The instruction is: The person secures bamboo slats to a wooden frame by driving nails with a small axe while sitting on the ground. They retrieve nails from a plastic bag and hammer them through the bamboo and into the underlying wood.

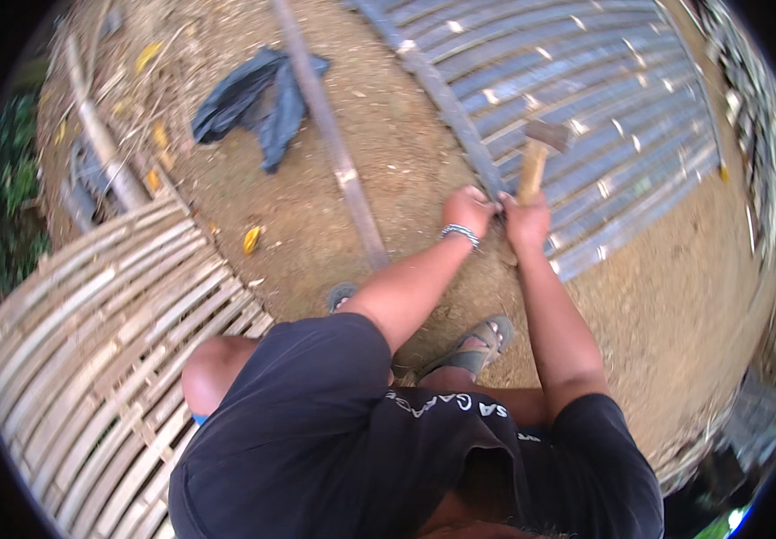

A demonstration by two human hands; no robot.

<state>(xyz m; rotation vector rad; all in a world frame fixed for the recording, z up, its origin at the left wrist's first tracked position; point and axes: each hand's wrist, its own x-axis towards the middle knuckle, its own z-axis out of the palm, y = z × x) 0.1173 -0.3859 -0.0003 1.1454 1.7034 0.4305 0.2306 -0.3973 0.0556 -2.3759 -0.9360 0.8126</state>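
Observation:
My right hand (527,218) is closed round the wooden handle of a hammer (533,171), its dark metal head pointing away from me over a slatted panel (577,81). Close beside it, my left hand (470,212) is pinched shut at the near corner of the panel, by the end of its dark edge strip (446,94). The fingertips of both hands nearly meet there. Whatever the left fingers pinch is too small or hidden to make out. The panel lies on the ground and is made of several dark, bluish-grey slats with pale marks.
A long narrow strip (345,171) lies on the dirt left of the panel, close to a dark crumpled cloth (267,99). A bamboo slat platform (92,332) is at my left. Poles (101,144) and dry twigs lie beyond it. A sandalled foot (476,349) is below my hands.

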